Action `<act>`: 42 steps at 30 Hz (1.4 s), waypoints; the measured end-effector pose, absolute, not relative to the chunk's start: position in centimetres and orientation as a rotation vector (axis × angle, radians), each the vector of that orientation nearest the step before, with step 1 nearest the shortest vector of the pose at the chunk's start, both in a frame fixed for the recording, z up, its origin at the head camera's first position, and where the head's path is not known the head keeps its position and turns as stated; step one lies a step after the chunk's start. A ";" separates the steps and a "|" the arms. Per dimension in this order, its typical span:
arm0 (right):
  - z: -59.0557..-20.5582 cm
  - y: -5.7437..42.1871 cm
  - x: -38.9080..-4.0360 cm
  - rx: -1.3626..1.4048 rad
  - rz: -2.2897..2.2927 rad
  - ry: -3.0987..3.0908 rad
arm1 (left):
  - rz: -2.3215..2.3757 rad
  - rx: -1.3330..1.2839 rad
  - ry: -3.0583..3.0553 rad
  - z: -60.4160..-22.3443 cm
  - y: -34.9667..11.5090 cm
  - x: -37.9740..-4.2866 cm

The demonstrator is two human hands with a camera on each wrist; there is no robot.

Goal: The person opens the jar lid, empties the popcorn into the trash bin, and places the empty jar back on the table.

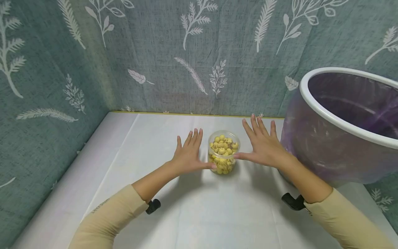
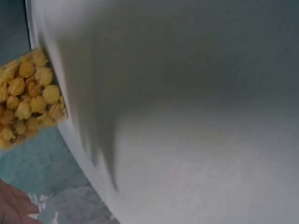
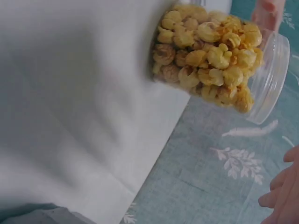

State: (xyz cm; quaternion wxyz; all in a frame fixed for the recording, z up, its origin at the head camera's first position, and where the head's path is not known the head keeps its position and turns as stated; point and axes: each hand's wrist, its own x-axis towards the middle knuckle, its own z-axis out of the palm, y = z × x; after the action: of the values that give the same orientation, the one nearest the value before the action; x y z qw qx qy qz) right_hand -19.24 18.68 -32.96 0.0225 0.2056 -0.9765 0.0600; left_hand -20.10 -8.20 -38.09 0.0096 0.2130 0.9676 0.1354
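A clear plastic jar [image 1: 222, 152] of yellow popcorn stands upright on the white table, its round mouth facing up and no lid on it. To its left is my left hand [image 1: 189, 155], fingers straight and spread, the thumb overlapping the jar's lower side in the head view. My right hand [image 1: 264, 145] spreads on the other side, its thumb tip right at the jar's upper wall. In the right wrist view the popcorn [image 3: 210, 56] fills most of the jar, below the clear rim. The left wrist view catches only part of the popcorn [image 2: 28, 93].
A large bin [image 1: 335, 138] with a white rim and a purple liner bag stands at the right, close beside my right forearm. Behind the table [image 1: 149, 145] hangs a green leaf-patterned cloth [image 1: 155, 52], which also covers the left side.
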 end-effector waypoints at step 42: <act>-35.1 14.2 -20.7 0.962 0.937 -2.908 | 1.484 0.564 2.331 -41.5 -6.1 -21.9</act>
State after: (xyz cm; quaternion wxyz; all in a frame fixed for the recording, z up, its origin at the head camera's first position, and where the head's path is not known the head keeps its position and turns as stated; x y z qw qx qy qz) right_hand -20.73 14.18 -35.12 -0.0306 0.3001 -0.9074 0.2924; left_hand -21.88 -6.06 -41.51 0.1600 0.1974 0.8158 0.5195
